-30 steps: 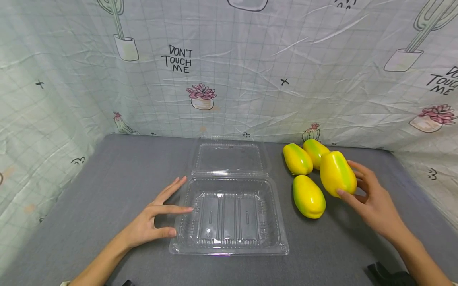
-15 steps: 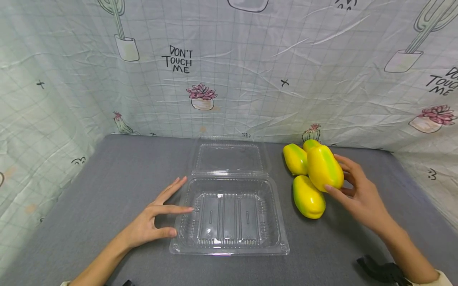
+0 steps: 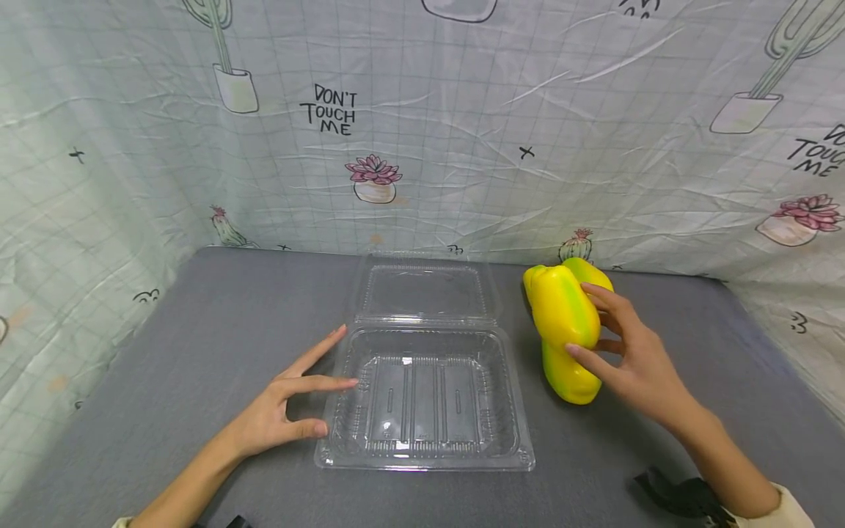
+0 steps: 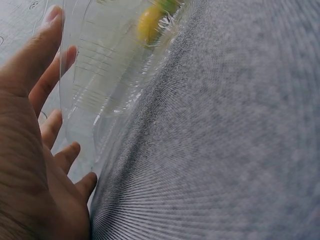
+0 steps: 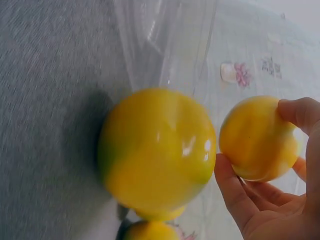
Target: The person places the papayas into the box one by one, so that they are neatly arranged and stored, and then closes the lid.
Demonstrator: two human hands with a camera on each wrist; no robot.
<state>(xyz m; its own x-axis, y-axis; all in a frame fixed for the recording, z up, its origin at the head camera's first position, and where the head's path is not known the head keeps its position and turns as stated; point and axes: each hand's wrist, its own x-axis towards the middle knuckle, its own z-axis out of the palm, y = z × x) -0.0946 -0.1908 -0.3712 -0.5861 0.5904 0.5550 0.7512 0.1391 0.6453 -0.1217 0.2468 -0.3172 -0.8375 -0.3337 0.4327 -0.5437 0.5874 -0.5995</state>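
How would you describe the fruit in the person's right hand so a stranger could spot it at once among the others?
Start at the grey table and its open clear plastic box. To the right of the box lies a cluster of yellow-green fruits; the held fruit is the one gripped by the right hand. Unlike its neighbours, such as the near fruit lying on the table, it is lifted clear.

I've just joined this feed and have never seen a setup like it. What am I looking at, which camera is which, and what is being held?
No machine here: a person works with bare hands. The wide picture comes from a head-worn camera; the two close ones from cameras on each wrist. On the grey table lies an open clear plastic clamshell box, empty. The left hand rests with straight fingers against the box's left edge. The right hand holds one yellow-green fruit lifted above the table. Other fruits like it lie right of the box.
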